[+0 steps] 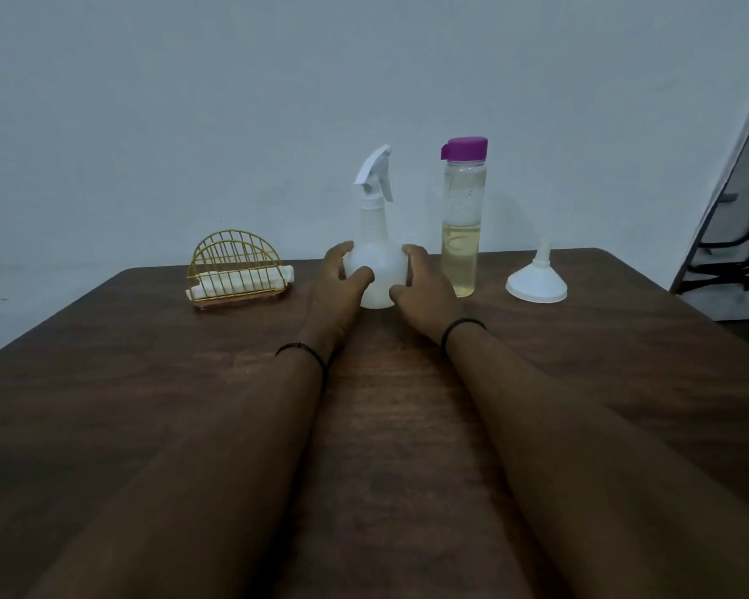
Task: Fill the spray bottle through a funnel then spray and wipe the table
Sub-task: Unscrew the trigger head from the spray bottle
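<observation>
A white translucent spray bottle [375, 235] with a white trigger head stands upright at the far middle of the dark wooden table [385, 425]. My left hand [336, 283] grips its round belly from the left, and my right hand [424, 287] grips it from the right. Just right of it stands a clear bottle [461, 227] with a purple cap, about half full of pale yellowish liquid. A white funnel [536, 281] rests upside down further right, spout up. A gold wire holder [238, 265] with a folded white cloth [243, 281] sits to the left.
A pale wall rises directly behind the table's far edge. At the right edge of view, beyond the table, leans a folded black metal frame [736, 235] with a light panel. The table's near half holds only my forearms.
</observation>
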